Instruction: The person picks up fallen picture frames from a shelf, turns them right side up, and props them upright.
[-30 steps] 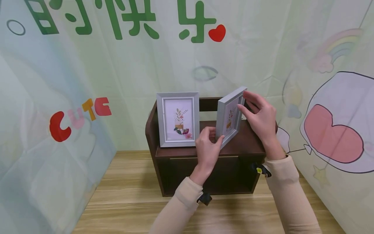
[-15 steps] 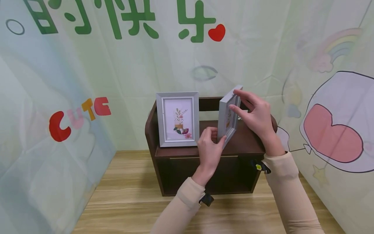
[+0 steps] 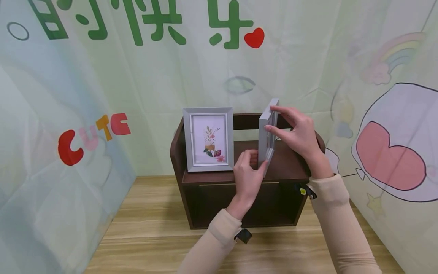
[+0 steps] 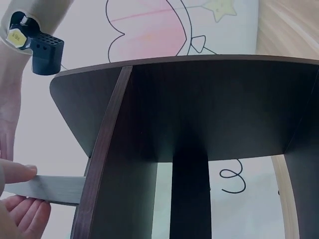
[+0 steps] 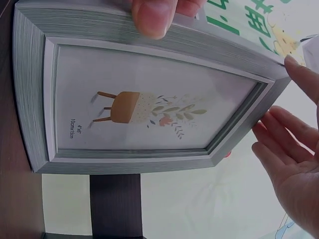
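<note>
A grey picture frame [image 3: 262, 142] stands nearly edge-on to me over the right half of a dark brown shelf [image 3: 289, 167]. Low on its left side, my left hand [image 3: 247, 177] grips it, thumb in front and fingers behind. My right hand [image 3: 299, 131] holds its upper corner between thumb and fingers. In the right wrist view, the picture [image 5: 124, 107] shows a plant in a legged pot. My left thumb [image 5: 152, 20] presses the frame's side there. From the left wrist, only a narrow strip of the frame's edge [image 4: 55, 189] shows between thumb and fingers.
A second grey picture frame [image 3: 209, 139] stands upright on the shelf's left half, facing me. Below is an open dark compartment [image 3: 239, 205]. The shelf stands on a wood-grain surface [image 3: 147, 213]. Printed cloth walls [image 3: 294, 72] rise behind and at both sides.
The held frame has turned from angled to nearly edge-on, its top corner swinging left. My right hand has moved left with it; my left hand has shifted slightly right. The other frame stayed put.
</note>
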Demonstrator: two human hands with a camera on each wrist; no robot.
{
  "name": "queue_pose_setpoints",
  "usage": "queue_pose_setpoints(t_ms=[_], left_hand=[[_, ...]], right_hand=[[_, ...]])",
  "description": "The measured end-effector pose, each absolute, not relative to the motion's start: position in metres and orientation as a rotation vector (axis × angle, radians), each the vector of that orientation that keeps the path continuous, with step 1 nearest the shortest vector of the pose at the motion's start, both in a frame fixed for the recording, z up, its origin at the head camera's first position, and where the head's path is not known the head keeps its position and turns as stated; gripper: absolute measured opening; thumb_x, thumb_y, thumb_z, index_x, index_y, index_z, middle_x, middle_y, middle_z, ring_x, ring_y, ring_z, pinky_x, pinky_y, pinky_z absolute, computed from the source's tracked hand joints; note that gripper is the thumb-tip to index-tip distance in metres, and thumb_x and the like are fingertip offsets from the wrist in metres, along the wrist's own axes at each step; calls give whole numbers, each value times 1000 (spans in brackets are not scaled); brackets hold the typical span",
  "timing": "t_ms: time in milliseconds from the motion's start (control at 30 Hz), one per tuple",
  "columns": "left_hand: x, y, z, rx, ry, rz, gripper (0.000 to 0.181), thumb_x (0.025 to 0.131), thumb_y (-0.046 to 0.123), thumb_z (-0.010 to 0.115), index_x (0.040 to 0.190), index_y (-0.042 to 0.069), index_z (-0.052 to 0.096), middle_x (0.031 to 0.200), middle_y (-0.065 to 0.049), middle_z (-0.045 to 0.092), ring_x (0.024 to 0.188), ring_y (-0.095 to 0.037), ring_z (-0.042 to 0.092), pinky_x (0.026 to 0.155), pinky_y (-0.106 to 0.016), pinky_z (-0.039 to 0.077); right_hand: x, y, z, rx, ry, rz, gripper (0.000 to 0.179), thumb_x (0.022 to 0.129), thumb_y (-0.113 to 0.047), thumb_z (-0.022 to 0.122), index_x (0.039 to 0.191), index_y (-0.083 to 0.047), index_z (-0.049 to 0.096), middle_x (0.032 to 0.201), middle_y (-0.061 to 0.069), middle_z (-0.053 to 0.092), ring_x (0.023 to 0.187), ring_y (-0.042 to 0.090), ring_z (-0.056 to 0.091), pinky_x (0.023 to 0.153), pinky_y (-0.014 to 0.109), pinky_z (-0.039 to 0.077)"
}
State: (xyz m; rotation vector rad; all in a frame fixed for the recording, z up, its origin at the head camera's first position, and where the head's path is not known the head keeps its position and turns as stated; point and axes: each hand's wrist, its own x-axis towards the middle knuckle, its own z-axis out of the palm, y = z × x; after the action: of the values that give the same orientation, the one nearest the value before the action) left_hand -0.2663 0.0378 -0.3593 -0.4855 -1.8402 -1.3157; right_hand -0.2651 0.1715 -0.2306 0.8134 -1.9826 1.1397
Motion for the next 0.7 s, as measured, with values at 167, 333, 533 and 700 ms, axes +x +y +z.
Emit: queue_pose_setpoints(t_ms=[167,333,533,700], left_hand=[[-265,37,-360,-487,-1847,-1326,28,76,10,79,97,4,62,89,-8,63,79,-16,63,72,-20,55],[-264,37,-361,-521,-1850,-1331,26,77,10,78,99,5,63,90,-7,64,80,-16,64,74,-20,55],[-263,37,-362,-549,-1858,-1331,26,78,12,77,100,5,64,91,-7,65,82,-16,66,76,-20,55],[-263,38,-362,-570,-1866,-1360,28,78,12,77,102,5,64,94,-7,66,84,-16,66,79,-19,54]], right_hand=[[-268,172,-232,824,-1987,1104,46,72,4,78,115,8,63,114,24,62,113,25,60,102,26,43],[-271,175,-233,849,-1993,1113,43,73,4,77,114,7,64,117,20,62,114,24,58,103,21,41],[-275,178,-234,882,-2001,1148,43,74,5,76,115,6,64,119,18,62,114,12,57,103,21,41],[-278,180,-233,950,-1988,1185,43,74,7,74,115,8,63,119,21,62,115,16,58,103,22,41]])
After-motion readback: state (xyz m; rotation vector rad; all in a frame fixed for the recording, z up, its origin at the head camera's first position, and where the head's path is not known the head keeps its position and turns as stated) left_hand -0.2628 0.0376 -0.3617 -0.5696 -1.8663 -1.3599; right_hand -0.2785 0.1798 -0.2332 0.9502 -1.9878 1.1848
